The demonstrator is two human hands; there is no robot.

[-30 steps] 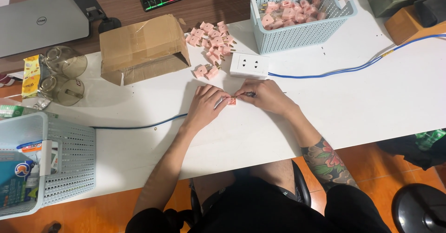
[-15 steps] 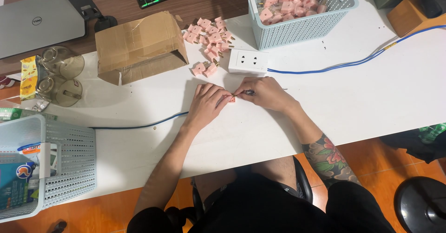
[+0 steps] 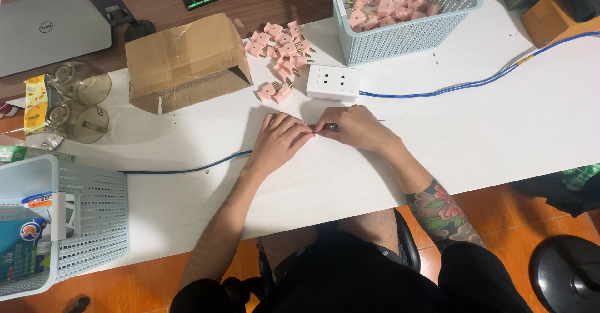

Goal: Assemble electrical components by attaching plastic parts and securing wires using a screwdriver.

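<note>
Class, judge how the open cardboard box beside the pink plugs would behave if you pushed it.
The cardboard box looks empty and light, so it would probably slide easily on the smooth white table. Its creased walls and open flap suggest it may dent if gripped hard.

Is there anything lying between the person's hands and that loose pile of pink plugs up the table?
Nothing visible. Bare white table lies between the left hand, the right hand and the pink plugs; the white socket sits just right of that path.

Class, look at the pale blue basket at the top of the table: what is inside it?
The pale blue basket holds pink plug adapters with brass prongs. Its perforated wall and the top pieces hide any lying deeper.
</note>
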